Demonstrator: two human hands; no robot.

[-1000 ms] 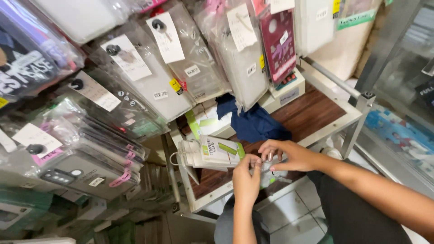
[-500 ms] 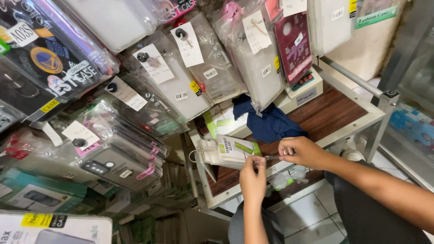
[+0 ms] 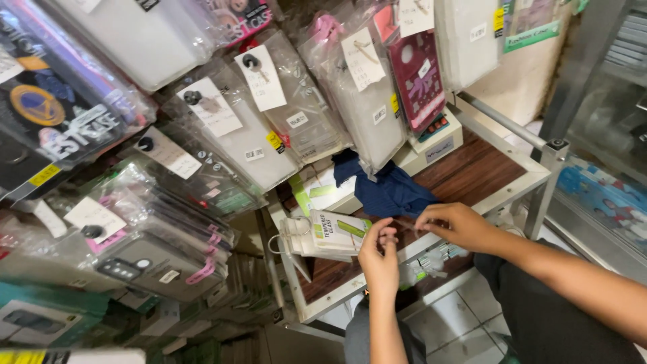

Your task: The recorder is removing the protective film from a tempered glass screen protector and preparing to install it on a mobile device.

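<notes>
Both hands meet low in the frame, at about six o'clock, over the front edge of a small wooden bench point(image 3: 472, 176) with a white rim. The left hand point(image 3: 379, 259) has its fingers curled in and its thumb and fingertips pinched together on something small and thin; what it is cannot be told at this size. The right hand point(image 3: 455, 226), at three o'clock of the left and nearly touching it, is likewise pinched, fingers half folded, holding the other end of the same thin piece between the two hands.

Just at nine o'clock of the left hand lies a stack of flat white and green packets point(image 3: 333, 232), with a wire ring point(image 3: 278, 244) at its far left end. At twelve o'clock of the hands a dark blue cloth point(image 3: 387, 192) sits bunched on the bench top, and beyond it, at one o'clock, a white box point(image 3: 438, 143) rests against the back.

Open room is scant. Hanging phone cases in clear bags point(image 3: 269, 121) crowd the whole upper left, from nine to twelve o'clock, their lower ends just above the cloth. A metal rail point(image 3: 502, 125) and post point(image 3: 547, 178) bound the bench at two to three o'clock. Bare wood shows between cloth and rail. The white tiled floor point(image 3: 465, 323) lies at five o'clock, below the bench.
</notes>
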